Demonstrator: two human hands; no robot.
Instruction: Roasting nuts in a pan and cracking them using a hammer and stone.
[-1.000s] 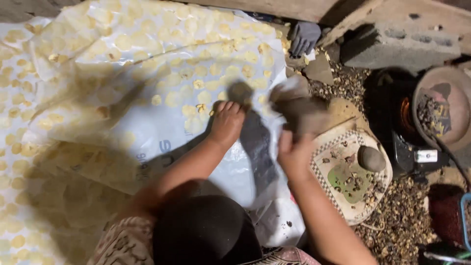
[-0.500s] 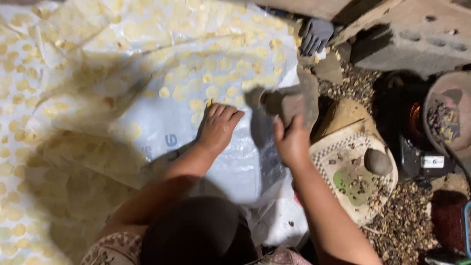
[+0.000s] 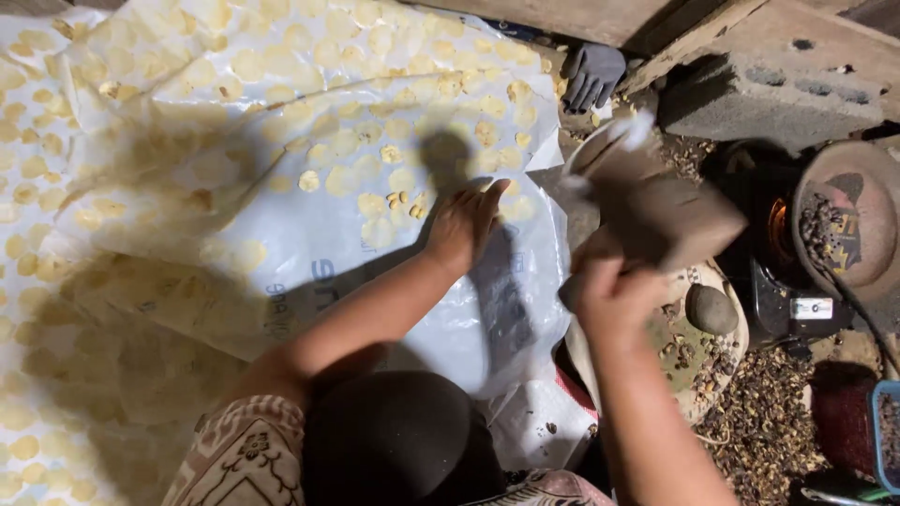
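Observation:
My left hand (image 3: 464,225) lies flat, fingers together, on a white plastic sheet (image 3: 309,272) spread on the ground. Several thin, pale yellow round discs (image 3: 375,178) cover the sheet, some just beyond my fingertips. My right hand (image 3: 614,298) is raised at the sheet's right edge and grips a flat brown-grey piece (image 3: 661,211). That piece is blurred by motion, so I cannot tell what it is. Its shadow falls on the sheet by my left hand.
A round stone (image 3: 711,309) rests on a patterned round slab (image 3: 727,375) at the right. Beyond are a glowing stove (image 3: 778,230), a pan of dark seeds (image 3: 844,225), a concrete block (image 3: 769,89), a grey glove (image 3: 592,75) and husks (image 3: 759,426).
My right hand has swung the brown-grey piece up and to the right, off the sheet. My left hand has stayed pressed on the sheet.

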